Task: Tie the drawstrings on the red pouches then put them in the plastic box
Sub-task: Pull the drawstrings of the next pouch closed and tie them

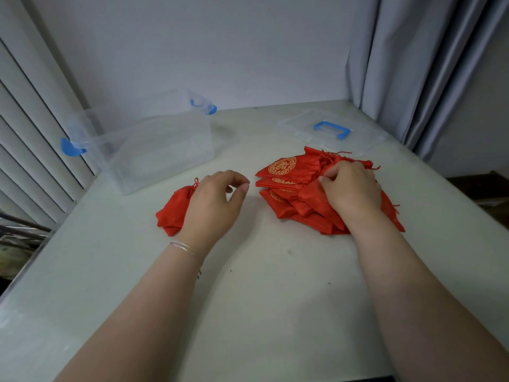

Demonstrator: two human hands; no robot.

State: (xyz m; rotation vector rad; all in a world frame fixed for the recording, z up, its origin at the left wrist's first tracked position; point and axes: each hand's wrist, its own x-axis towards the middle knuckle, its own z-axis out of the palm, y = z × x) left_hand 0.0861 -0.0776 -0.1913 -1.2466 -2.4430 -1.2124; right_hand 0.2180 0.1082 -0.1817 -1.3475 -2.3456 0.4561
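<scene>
Lay heaped, satin-red pouches point(292, 188) with gold emblems, right hand point(351, 188) pinching one; left hand point(213, 205) loosely curled, empty, at nine o'clock.

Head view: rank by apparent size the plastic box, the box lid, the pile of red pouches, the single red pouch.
1. plastic box
2. pile of red pouches, partly hidden under the right hand
3. box lid, lying farther back, so this rank is unsure
4. single red pouch

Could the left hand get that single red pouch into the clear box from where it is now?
Probably yes. The left hand hovers right beside the single pouch, and the plastic box stands open just beyond it, its lid lying off to the right.
</scene>
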